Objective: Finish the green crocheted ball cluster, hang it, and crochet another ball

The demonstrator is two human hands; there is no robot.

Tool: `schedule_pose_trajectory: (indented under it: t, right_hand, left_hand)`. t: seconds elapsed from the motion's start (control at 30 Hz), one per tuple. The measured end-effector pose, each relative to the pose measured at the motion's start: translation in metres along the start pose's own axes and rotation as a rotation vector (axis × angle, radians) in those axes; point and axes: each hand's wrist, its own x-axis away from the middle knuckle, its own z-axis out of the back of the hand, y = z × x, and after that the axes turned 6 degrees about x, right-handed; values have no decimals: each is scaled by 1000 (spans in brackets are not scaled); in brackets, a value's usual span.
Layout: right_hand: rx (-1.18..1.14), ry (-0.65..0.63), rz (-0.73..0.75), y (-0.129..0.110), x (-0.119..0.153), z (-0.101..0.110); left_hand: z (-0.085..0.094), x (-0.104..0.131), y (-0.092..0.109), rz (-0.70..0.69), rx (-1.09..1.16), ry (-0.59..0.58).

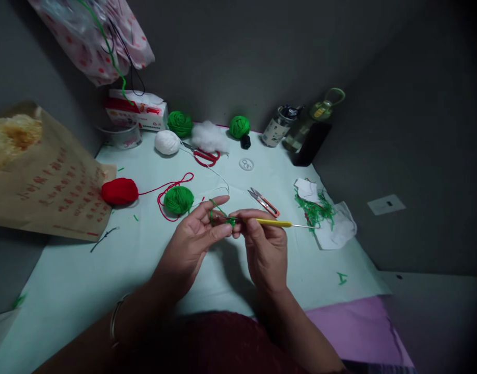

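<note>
My right hand (pixel 264 249) grips a yellow-handled crochet hook (pixel 275 223), its thin tip pointing left toward my other hand. Between the fingertips of my left hand (pixel 195 234) is a small green crocheted piece (pixel 231 222), with green yarn looped over the raised index finger. The hook's tip meets the green piece; the exact stitch is too small to tell. Just behind my left hand lies a green yarn ball (pixel 178 200). Orange-handled thread snips (pixel 263 202) rest behind my right hand.
A paper bag (pixel 47 182) and red yarn (pixel 120 191) stand left. Along the back are white yarn (pixel 167 142), red scissors (pixel 206 157), stuffing (pixel 209 137), a pen cup (pixel 276 127) and a bottle (pixel 312 124). Green scraps (pixel 318 210) lie right.
</note>
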Motion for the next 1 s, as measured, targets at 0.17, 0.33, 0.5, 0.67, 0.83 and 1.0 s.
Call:
schedule_pose_trajectory:
  t: [0.17, 0.33, 0.5, 0.67, 0.83, 1.0]
  right_hand:
    - [-33, 3, -43, 0, -1, 0]
    - [-35, -5, -45, -3, -2, 1]
    - [-52, -4, -42, -4, -3, 2]
    - [-79, -14, -66, -3, -2, 2]
    - [-97, 16, -93, -4, -1, 3]
    - [-121, 59, -133, -7, -3, 2]
  left_hand:
    - [5, -1, -1, 20, 7, -1]
    - [2, 0, 1, 26, 25, -17]
    - [1, 0, 4, 42, 69, -49]
    - [2, 0, 6, 73, 97, -54]
    - [1, -1, 7, 82, 100, -46]
    - [8, -1, 5, 94, 91, -32]
